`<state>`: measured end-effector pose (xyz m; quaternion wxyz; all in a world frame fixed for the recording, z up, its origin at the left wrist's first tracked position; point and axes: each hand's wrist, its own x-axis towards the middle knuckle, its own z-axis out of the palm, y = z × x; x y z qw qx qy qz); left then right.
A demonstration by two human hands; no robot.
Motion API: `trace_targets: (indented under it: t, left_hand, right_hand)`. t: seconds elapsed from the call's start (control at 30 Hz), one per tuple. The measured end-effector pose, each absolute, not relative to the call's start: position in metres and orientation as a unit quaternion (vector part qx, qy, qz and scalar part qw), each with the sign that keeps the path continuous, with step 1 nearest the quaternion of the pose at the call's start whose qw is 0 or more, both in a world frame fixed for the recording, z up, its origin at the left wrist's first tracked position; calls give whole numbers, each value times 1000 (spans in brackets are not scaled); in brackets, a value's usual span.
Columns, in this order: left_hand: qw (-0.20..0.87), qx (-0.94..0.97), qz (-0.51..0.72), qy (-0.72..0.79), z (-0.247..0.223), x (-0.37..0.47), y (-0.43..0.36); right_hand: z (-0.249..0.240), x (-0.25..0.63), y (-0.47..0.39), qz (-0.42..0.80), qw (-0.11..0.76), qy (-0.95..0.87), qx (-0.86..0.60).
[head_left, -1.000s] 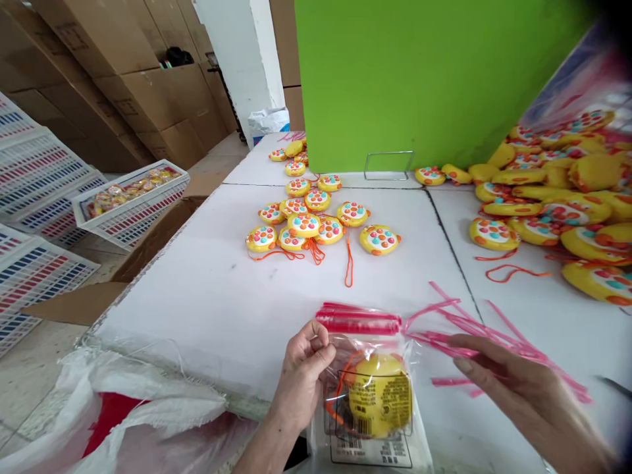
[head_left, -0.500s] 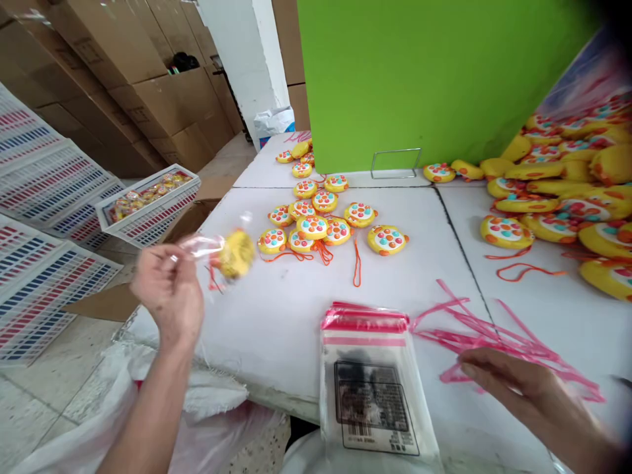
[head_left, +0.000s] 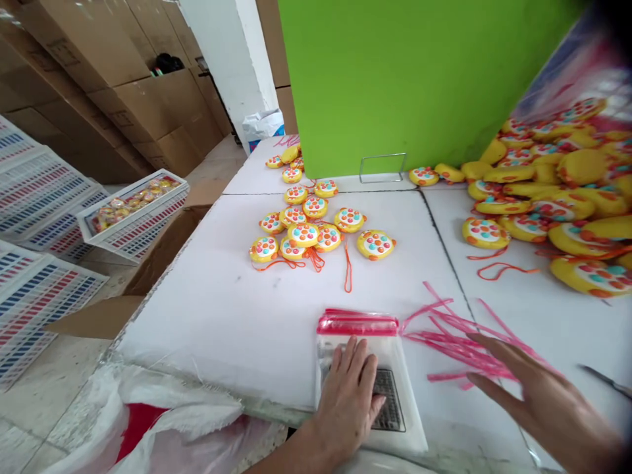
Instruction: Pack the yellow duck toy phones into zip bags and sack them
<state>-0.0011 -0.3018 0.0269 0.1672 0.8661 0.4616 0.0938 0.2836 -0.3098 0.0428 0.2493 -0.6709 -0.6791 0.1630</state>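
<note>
My left hand (head_left: 348,398) lies flat, fingers stretched, on a stack of clear plastic bags (head_left: 411,421) with pink top edges and black print. It covers part of the print. To the right, my right hand (head_left: 548,405) is held with thumb and fingers apart, nothing between them, over a loose bunch of pink plastic strips (head_left: 449,349). Beyond the bags sits a group of yellow toys (head_left: 303,234) with white faces, coloured dots and orange cord loops. One toy (head_left: 376,244) lies a little apart, at the group's right.
A large heap of the same toys (head_left: 563,204) fills the right back. A green panel (head_left: 395,85) stands at the back. A knife-like tool (head_left: 607,380) lies at far right. Left of the table are an open carton (head_left: 162,253), a white basket (head_left: 133,214) of bagged toys and stacked cartons.
My left hand has let go of the bagged toy it held at the table's left edge and come right onto the bags. The bagged toy is out of sight. My right hand's fingers have spread.
</note>
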Motion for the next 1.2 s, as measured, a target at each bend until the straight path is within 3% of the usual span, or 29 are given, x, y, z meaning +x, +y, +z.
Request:
trace_targets:
  t: [0.13, 0.27, 0.4, 0.57, 0.87, 1.0, 1.2]
  left_hand:
    - [164, 867, 107, 458, 29, 0, -289]
    - [166, 857, 139, 467, 29, 1, -285]
    - [204, 843, 176, 466, 34, -1, -276]
    - [258, 832, 205, 446, 50, 5, -254]
    - [226, 886, 152, 376, 63, 56, -228]
    - [153, 941, 110, 280, 54, 95, -209]
    - [162, 965, 45, 200, 31, 128, -182]
  right_hand:
    - [58, 293, -306, 295, 203, -689, -630]
    - [72, 301, -298, 163, 220, -660, -700]
    - [73, 309, -290, 236, 216, -635, -703]
    - [58, 320, -282, 117, 185, -597, -772]
    - [45, 344, -269, 134, 189, -563, -793]
    - [38, 345, -264, 130, 191, -567, -791]
    - [32, 367, -266, 124, 188, -555, -801]
